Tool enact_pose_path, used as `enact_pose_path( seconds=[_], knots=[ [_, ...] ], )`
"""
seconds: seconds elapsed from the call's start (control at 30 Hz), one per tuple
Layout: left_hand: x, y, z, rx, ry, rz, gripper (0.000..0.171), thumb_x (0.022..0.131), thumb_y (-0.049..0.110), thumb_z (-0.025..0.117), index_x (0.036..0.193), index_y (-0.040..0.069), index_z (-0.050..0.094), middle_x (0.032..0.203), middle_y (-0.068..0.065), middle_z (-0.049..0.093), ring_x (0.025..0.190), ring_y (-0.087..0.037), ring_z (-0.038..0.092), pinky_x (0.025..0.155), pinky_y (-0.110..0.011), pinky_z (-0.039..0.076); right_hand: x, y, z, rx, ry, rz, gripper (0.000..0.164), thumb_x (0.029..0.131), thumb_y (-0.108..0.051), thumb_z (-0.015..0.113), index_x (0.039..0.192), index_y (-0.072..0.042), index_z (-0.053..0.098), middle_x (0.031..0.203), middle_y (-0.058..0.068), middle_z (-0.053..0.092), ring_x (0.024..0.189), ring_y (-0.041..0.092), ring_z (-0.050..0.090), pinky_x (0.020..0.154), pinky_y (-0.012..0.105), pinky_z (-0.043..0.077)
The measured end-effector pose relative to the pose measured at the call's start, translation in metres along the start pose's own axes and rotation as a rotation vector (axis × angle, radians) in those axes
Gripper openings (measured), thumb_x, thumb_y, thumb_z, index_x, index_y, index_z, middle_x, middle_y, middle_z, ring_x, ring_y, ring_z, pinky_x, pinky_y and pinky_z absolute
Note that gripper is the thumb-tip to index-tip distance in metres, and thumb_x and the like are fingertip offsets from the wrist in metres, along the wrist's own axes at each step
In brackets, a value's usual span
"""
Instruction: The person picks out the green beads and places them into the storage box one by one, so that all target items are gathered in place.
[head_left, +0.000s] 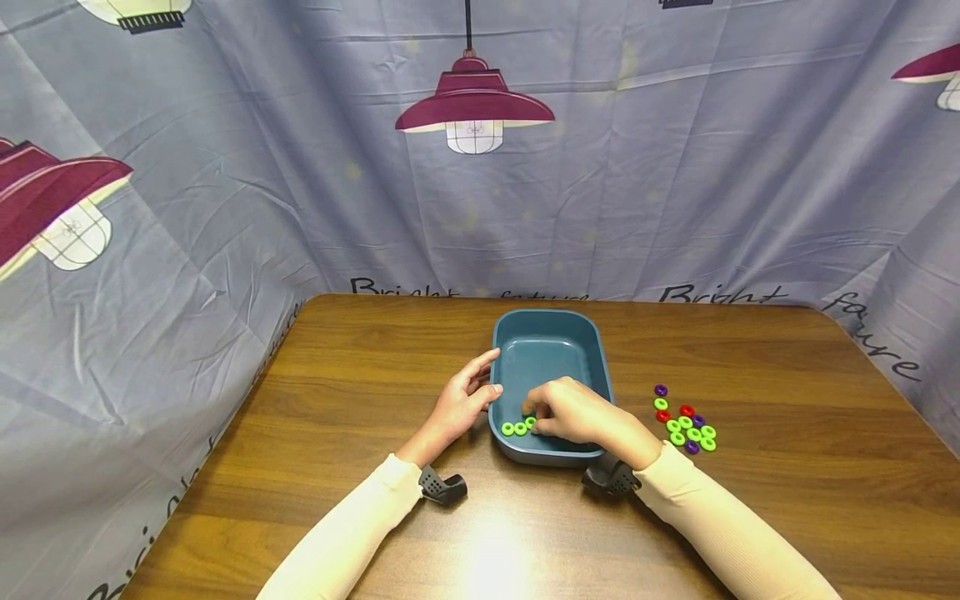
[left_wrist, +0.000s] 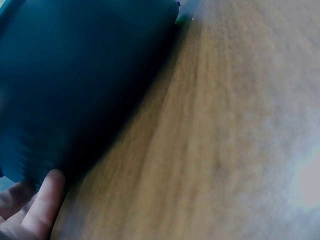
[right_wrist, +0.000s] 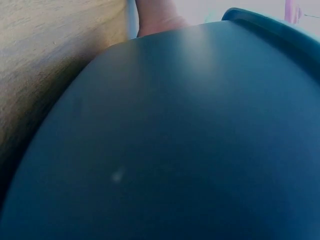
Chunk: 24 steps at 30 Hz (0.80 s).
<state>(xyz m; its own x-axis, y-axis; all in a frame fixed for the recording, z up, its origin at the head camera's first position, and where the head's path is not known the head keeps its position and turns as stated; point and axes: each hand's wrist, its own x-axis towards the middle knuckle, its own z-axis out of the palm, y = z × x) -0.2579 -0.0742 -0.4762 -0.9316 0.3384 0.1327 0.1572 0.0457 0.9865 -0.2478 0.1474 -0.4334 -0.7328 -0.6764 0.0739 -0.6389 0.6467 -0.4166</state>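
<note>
A dark teal rectangular tray lies on the wooden table, with several green rings lined up in its near left corner. My left hand rests against the tray's left side, thumb tip over the rim and fingers fairly straight. In the left wrist view, its fingers touch the tray's outer wall. Inside the tray, my right hand has its index finger and thumb curled around a green ring at the row's right end. The right wrist view is mostly filled by the tray's outer wall, hiding the fingertips.
Right of the tray, a loose group of green, red and purple rings lies on the table. A patterned curtain hangs behind the table's far edge. Dark wrist cameras sit on both wrists.
</note>
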Motion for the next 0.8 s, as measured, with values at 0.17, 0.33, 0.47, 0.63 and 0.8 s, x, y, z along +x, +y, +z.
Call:
enact_pose_path(
  seconds=[0.17, 0.33, 0.47, 0.63, 0.8],
  knots=[
    [-0.001, 0.001, 0.000, 0.016, 0.001, -0.006, 0.062, 0.095, 0.004, 0.057, 0.155, 0.006, 0.040, 0.145, -0.030, 0.052, 0.116, -0.029, 0.062, 0.075, -0.023, 0.054, -0.001, 0.000, -0.001, 0.006, 0.011, 0.004, 0.014, 0.080, -0.011, 0.081, 0.093, -0.011, 0.076, 0.069, -0.010, 0.065, 0.066, -0.002, 0.054, 0.064, 0.019, 0.046],
    [0.000, 0.000, 0.000, 0.007, -0.007, -0.017, 0.063, 0.095, 0.003, 0.057, 0.155, 0.005, 0.039, 0.146, -0.030, 0.051, 0.122, -0.041, 0.061, 0.075, -0.023, 0.055, -0.001, -0.001, -0.001, 0.009, 0.036, 0.002, 0.012, 0.081, -0.011, 0.081, 0.093, -0.012, 0.076, 0.070, -0.011, 0.066, 0.067, -0.002, 0.055, 0.065, 0.020, 0.047],
    [0.000, 0.000, 0.000, 0.004, -0.014, -0.022, 0.063, 0.095, 0.004, 0.057, 0.156, 0.005, 0.039, 0.147, -0.030, 0.051, 0.125, -0.045, 0.058, 0.078, -0.026, 0.056, -0.002, -0.002, -0.002, 0.009, 0.064, 0.009, 0.012, 0.082, -0.012, 0.080, 0.093, -0.012, 0.076, 0.070, -0.011, 0.065, 0.067, -0.002, 0.054, 0.064, 0.019, 0.047],
    [0.000, 0.001, 0.000, 0.006, -0.018, -0.023, 0.064, 0.095, 0.005, 0.057, 0.156, 0.006, 0.039, 0.147, -0.029, 0.051, 0.126, -0.044, 0.058, 0.079, -0.026, 0.057, -0.004, -0.003, -0.006, 0.012, 0.150, -0.004, 0.013, 0.083, -0.013, 0.079, 0.096, -0.010, 0.077, 0.075, -0.007, 0.070, 0.069, 0.000, 0.059, 0.063, 0.019, 0.048],
    [-0.001, 0.001, -0.001, 0.005, -0.019, -0.011, 0.063, 0.095, 0.005, 0.057, 0.155, 0.005, 0.039, 0.147, -0.029, 0.051, 0.126, -0.045, 0.058, 0.078, -0.026, 0.057, -0.008, -0.003, -0.013, 0.020, 0.220, -0.025, 0.015, 0.085, -0.013, 0.079, 0.099, -0.008, 0.077, 0.082, -0.003, 0.074, 0.075, 0.005, 0.066, 0.065, 0.021, 0.052]
  ],
)
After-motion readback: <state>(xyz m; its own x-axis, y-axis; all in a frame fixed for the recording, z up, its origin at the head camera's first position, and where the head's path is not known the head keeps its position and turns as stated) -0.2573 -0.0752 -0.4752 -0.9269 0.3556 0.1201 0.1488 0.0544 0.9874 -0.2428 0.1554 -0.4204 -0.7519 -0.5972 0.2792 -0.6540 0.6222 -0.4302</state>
